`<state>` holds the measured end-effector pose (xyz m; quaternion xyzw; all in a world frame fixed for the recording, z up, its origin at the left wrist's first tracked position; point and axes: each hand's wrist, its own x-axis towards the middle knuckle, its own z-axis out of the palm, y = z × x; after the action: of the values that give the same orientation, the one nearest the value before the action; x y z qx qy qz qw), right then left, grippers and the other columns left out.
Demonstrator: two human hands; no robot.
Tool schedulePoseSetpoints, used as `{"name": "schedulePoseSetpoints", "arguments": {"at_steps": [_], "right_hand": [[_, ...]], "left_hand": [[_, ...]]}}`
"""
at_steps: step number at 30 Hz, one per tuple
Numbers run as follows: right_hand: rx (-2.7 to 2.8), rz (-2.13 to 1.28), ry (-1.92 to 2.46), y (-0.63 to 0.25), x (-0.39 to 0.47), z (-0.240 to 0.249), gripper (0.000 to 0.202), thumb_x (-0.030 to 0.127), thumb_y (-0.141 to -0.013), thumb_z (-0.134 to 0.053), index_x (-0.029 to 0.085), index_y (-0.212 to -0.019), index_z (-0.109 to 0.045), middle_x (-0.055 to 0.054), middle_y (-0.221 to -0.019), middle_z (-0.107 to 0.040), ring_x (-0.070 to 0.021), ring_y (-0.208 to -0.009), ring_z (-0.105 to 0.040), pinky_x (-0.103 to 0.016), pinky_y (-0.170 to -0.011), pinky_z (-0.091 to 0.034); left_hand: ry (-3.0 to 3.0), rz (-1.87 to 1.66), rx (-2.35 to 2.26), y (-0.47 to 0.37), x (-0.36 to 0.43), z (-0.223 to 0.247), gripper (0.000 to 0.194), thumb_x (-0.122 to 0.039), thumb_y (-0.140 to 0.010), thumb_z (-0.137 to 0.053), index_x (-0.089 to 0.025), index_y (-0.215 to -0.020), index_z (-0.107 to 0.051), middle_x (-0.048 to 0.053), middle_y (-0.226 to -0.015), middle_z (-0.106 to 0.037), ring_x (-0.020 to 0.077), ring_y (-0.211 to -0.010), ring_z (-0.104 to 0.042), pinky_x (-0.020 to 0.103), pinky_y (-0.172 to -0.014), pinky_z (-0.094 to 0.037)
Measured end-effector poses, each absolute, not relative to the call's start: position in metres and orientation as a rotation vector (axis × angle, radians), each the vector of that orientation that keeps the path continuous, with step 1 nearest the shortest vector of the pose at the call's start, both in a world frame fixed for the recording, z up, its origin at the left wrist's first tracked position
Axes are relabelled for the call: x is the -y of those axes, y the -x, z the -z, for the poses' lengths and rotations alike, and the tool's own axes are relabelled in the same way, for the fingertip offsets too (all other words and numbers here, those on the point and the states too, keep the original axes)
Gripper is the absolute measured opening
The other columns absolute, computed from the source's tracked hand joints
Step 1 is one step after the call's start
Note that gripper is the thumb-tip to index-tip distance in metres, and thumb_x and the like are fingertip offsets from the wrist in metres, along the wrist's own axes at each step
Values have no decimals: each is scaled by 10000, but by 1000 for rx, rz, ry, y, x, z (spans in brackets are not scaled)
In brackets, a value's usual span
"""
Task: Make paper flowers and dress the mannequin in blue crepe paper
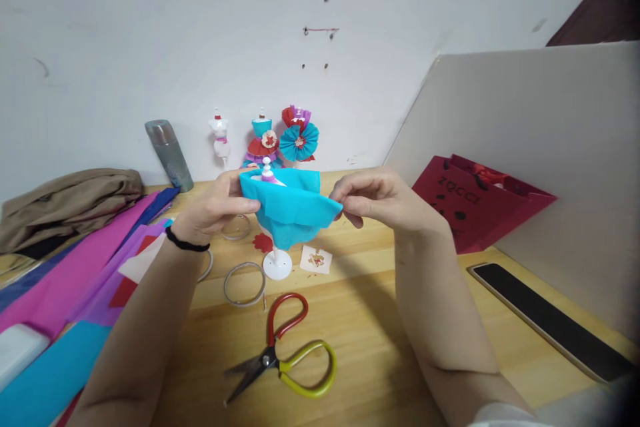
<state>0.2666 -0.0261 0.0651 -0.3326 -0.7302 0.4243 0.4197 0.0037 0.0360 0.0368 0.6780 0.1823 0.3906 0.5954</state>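
A piece of turquoise crepe paper point(295, 213) is wrapped loosely around a small white dress form point(277, 264) on a round base. My left hand point(215, 203) grips the paper against the form's left side, thumb in front. At the right, my right hand point(375, 197) pinches the paper's pointed corner and holds it out from the form. Only the form's knobbed top, a bit of purple at its neck, and its stem and base show; the paper hides the rest. Scissors point(270, 357) with one red and one yellow handle lie partly spread in front.
Three small dress forms stand by the wall, among them one with a blue paper flower point(299, 141). Metal rings point(245, 284) and a small printed paper square point(316, 259) lie near the base. Coloured paper point(100, 273) and a bottle point(170, 155) are left; a red bag point(475, 207) and a phone point(545, 317) right.
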Motion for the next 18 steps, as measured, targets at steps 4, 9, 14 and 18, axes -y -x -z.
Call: {"name": "schedulePoseSetpoints", "arguments": {"at_steps": [4,9,14,18], "right_hand": [[1850,-1050,796,-268,24,-62,383,589,-736,-736,206,-720,-745,-6,-611,-674,-77,-421,-513,-223,-408,-421],[1962,-975,680,-263,22,-63,518,683,-784,-648,172,-739,-718,-1,-586,-593,-103,-511,-536,-232,-465,-429],[2067,-1045,620,-266,24,-60,558,715,-771,-642,160,-740,-699,6,-606,-588,-92,-534,-519,-230,-511,-434],[1969,-1096,603,-268,23,-56,428,588,-831,-679,161,-827,-716,-7,-646,-640,-83,-505,-542,-196,-454,-443]], "left_hand": [[-1585,-952,-420,-1,-39,-38,312,-317,-668,-823,-155,-928,-764,86,-841,-775,229,-756,-715,355,-757,-569],[-1558,-957,-430,-3,-40,-39,328,-302,-682,-818,-146,-966,-768,110,-912,-787,248,-826,-731,356,-784,-571],[-1571,-912,-331,-3,-41,-36,302,-289,-702,-801,-141,-963,-767,86,-840,-770,212,-734,-710,319,-730,-567],[-1611,-918,-255,4,-45,-32,302,-323,-633,-847,-135,-849,-752,35,-662,-701,165,-597,-645,265,-624,-531]]}}
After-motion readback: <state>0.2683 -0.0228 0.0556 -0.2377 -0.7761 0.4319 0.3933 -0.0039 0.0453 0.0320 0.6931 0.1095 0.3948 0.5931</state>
